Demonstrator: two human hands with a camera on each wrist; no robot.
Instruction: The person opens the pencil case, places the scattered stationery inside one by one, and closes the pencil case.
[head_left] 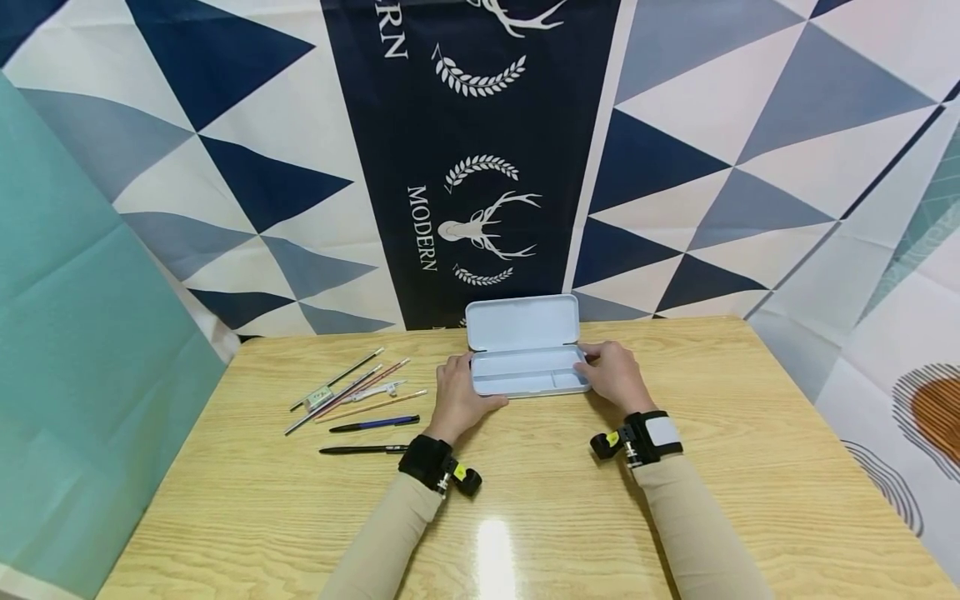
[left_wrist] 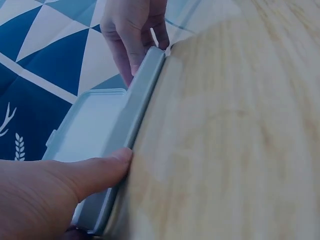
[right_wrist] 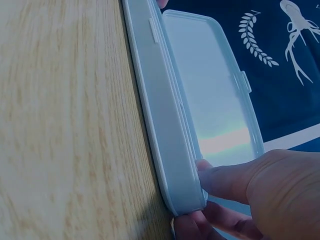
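Note:
A pale blue pencil case (head_left: pixel 525 375) lies open on the wooden table (head_left: pixel 525 517), its lid (head_left: pixel 522 322) standing up at the back. My left hand (head_left: pixel 459 390) grips the case's left end; the left wrist view has its thumb (left_wrist: pixel 95 174) pressed against the front wall (left_wrist: pixel 142 107). My right hand (head_left: pixel 609 373) grips the right end. In the right wrist view its thumb (right_wrist: pixel 225 181) lies on the rim, with fingers curled under the corner of the case (right_wrist: pixel 167 135). The tray's compartments look empty.
Several pens and pencils (head_left: pixel 352 393) lie spread on the table to the left of my left hand, with two dark pens (head_left: pixel 371 425) nearest it. A patterned cloth backdrop (head_left: pixel 480 167) hangs right behind the table's far edge.

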